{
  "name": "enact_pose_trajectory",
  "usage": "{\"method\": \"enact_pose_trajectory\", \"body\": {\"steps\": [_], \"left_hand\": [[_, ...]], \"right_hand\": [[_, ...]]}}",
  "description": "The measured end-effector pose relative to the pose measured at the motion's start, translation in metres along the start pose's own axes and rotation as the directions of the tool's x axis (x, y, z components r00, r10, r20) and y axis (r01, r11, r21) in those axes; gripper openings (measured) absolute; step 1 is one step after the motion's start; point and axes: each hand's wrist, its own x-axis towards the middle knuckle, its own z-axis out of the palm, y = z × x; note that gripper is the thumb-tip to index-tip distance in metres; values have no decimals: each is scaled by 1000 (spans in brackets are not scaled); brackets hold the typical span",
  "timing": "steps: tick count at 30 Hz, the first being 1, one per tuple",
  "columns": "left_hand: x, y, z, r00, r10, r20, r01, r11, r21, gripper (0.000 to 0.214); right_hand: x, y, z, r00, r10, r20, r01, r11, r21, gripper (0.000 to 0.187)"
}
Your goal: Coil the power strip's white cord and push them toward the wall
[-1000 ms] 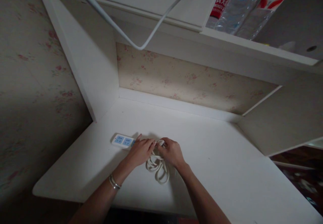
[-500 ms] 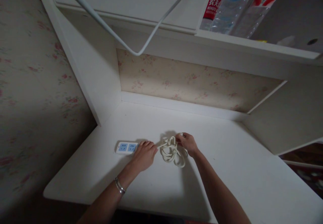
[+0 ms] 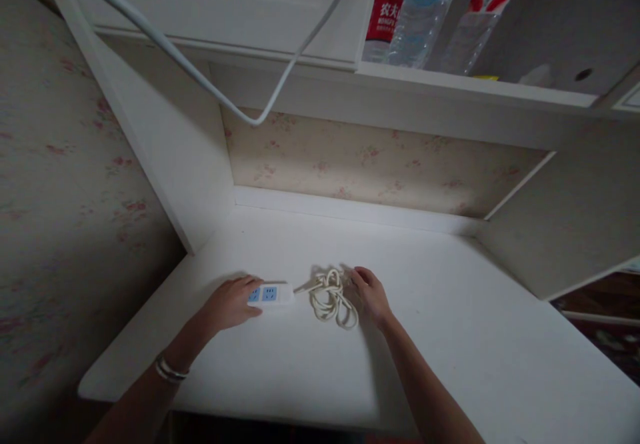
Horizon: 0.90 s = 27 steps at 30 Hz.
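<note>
A white power strip (image 3: 284,293) with blue socket faces lies flat on the desk. My left hand (image 3: 233,303) is closed around its left end, fingers along the far edge and thumb at the near edge, covering part of the sockets. From the strip's right end runs a cream cord (image 3: 326,303), gathered in a loose, tangled coil. My right hand (image 3: 369,291) is at the coil's right side with curled fingers pinching the cord's end; the plug itself is hidden by the fingers.
The white desk (image 3: 310,377) has a back ledge and a side panel (image 3: 165,131) at left. Overhead, a shelf (image 3: 475,87) holds several plastic bottles (image 3: 425,17). A thick white cable (image 3: 255,121) hangs in a bend in front of the cabinet.
My left hand has moved left from the strip's right end and the cord to its left end. My right hand stays beside the coil. The camera view has shifted slightly.
</note>
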Motion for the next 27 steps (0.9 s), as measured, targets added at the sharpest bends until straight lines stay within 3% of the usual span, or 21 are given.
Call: {"method": "enact_pose_trajectory", "body": {"steps": [4,7,10,13,17,23,27], "left_hand": [[1,0,0,996,-64,-63,62,997,-44,38],[4,7,6,977,-127,-170,114,990,-89,35],[10,13,13,939,-192,-286,162,979,-125,33],[22,15,18,886,-297,-357,256,954,-158,31],[40,12,21,808,-413,-420,390,909,-145,33],[64,-5,14,682,-564,-465,590,800,-106,45],[77,-10,9,615,-627,-479,655,744,-131,51]], "right_hand": [[-17,12,-6,983,8,-185,7,997,79,40],[-36,14,-8,975,-6,-223,35,991,126,35],[-59,9,-2,991,12,-134,5,992,129,35],[-83,1,12,999,41,35,-45,993,111,36],[-105,-8,28,983,-8,181,-3,998,60,38],[-109,-5,31,976,-26,215,44,996,-81,41],[-109,-2,33,965,-91,247,145,967,-210,38]]}}
